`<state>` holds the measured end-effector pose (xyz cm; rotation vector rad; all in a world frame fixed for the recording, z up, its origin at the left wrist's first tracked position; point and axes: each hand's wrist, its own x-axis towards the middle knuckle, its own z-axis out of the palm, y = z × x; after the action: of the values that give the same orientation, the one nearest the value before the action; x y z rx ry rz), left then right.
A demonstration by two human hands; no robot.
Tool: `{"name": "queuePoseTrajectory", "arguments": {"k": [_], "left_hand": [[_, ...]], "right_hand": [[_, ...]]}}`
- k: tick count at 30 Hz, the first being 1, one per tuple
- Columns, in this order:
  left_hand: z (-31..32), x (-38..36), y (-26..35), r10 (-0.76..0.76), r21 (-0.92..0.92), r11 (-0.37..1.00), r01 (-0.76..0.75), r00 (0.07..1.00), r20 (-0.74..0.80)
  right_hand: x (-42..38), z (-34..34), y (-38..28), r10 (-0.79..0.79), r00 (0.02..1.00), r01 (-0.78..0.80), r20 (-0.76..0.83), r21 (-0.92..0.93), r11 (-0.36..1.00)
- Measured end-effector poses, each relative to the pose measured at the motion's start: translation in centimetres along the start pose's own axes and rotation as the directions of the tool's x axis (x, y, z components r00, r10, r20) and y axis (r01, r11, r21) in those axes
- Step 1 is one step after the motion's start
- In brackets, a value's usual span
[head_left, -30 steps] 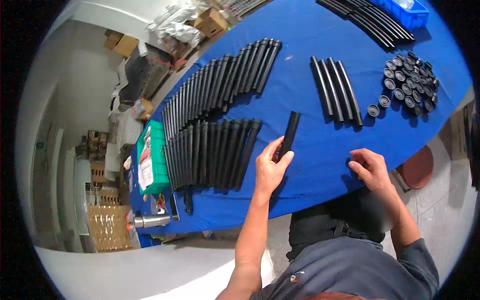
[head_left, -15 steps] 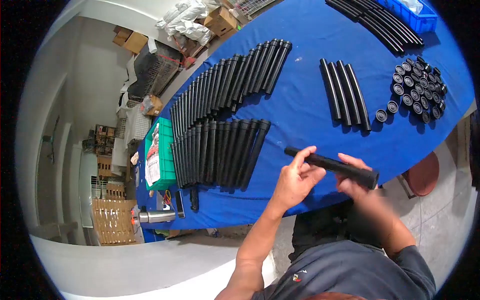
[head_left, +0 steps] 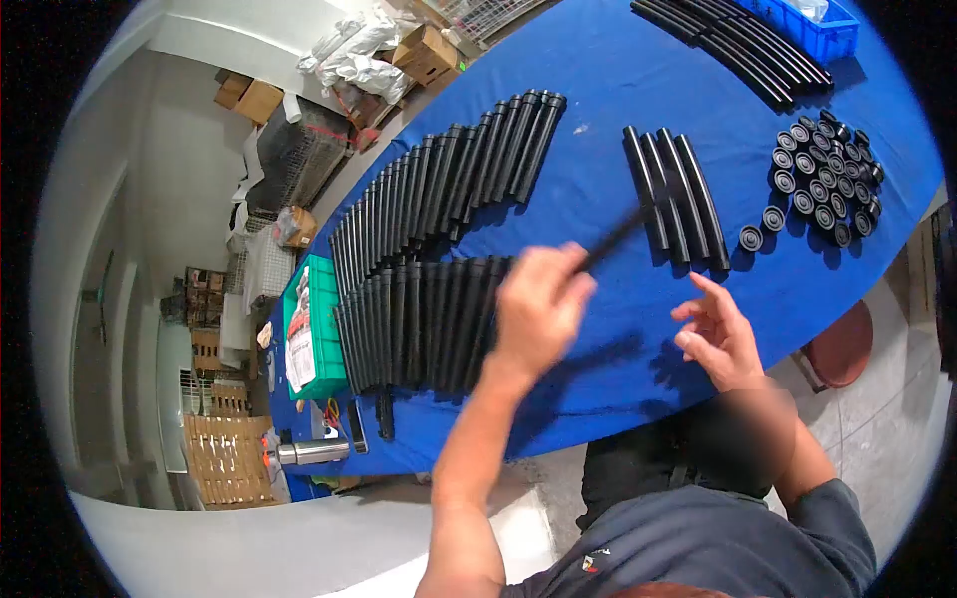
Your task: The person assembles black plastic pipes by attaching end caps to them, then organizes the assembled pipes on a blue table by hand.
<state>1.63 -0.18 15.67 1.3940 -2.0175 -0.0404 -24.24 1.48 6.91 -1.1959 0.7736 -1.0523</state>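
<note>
Head view, seen from my remote post: a left hand (head_left: 543,304), blurred by motion, is closed on a black tube (head_left: 613,239) over a blue table (head_left: 598,60), the tube slanting away from the person toward four tubes (head_left: 688,199) laid side by side. A shadow below suggests to me that the tube is in the air; its far tip overlaps the nearest of the four in my view, and whether they touch I cannot tell. The right hand (head_left: 720,334) hangs near the table's edge, fingers curled and apart, with nothing to be seen between them. Gripping the tube by one part, I judge, leaves the rest free to swing and point

At left, an upper row (head_left: 429,184) and a lower row (head_left: 414,329) of tubes lie closely packed, presumably so they stay orderly and do not roll. Dark caps (head_left: 822,174) are heaped at right, most with their ringed faces up, a spot that I take to suit the right hand's reach. A green crate (head_left: 324,334) stands beyond the rows' left end

Half a second ago, both hands met at the tube, its thick end by the right hand; now the left alone has it, the right is clear of it, and the tube points outward. The four tubes lie as they did, and my view has shifted slightly
</note>
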Motion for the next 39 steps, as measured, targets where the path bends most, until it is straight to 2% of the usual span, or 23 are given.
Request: {"name": "queuePoseTrajectory", "arguments": {"k": [1,2,3,6,7,9,14,28,39], "left_hand": [[-0.6,1.7,-2.4,-0.110,0.032,0.993,0.112,0.992,-0.063],[-1.0,3.2,-5.8,-0.110,0.099,0.987,0.126,0.982,-0.153],[-1.4,4.7,-9.2,-0.141,0.133,0.976,0.172,0.966,-0.216],[-1.9,7.8,-20.0,-0.152,0.354,0.898,0.262,0.939,-0.308],[-1.8,8.7,-22.1,-0.217,0.372,0.868,0.330,0.925,-0.313],[-1.2,9.7,-24.9,-0.320,0.418,0.799,0.432,0.895,-0.311],[1.7,10.4,-29.2,-0.345,0.528,0.708,0.468,0.883,-0.319],[2.1,9.3,-29.6,-0.433,0.598,0.609,0.520,0.850,-0.298],[1.9,8.5,-30.2,-0.392,0.612,0.621,0.490,0.870,-0.299]], "right_hand": [[-0.4,-1.0,0.7,-0.036,0.998,0.044,0.043,-0.196,0.980],[-0.7,-1.9,1.5,-0.059,0.994,0.090,0.090,-0.383,0.919],[-0.9,-2.6,2.2,-0.061,0.992,0.105,0.106,-0.480,0.871],[-0.9,-2.9,2.5,-0.044,0.997,0.063,0.063,-0.358,0.932],[-0.8,-2.9,2.6,-0.066,0.995,0.088,0.071,-0.377,0.922],[-1.0,-2.9,2.6,-0.104,0.990,0.132,0.090,-0.419,0.898],[-0.8,-3.0,2.2,-0.089,0.993,0.113,0.076,-0.444,0.889],[-0.6,-2.9,1.9,-0.100,0.992,0.123,0.075,-0.468,0.875],[-0.7,-2.9,2.0,-0.101,0.993,0.119,0.063,-0.476,0.871]]}}
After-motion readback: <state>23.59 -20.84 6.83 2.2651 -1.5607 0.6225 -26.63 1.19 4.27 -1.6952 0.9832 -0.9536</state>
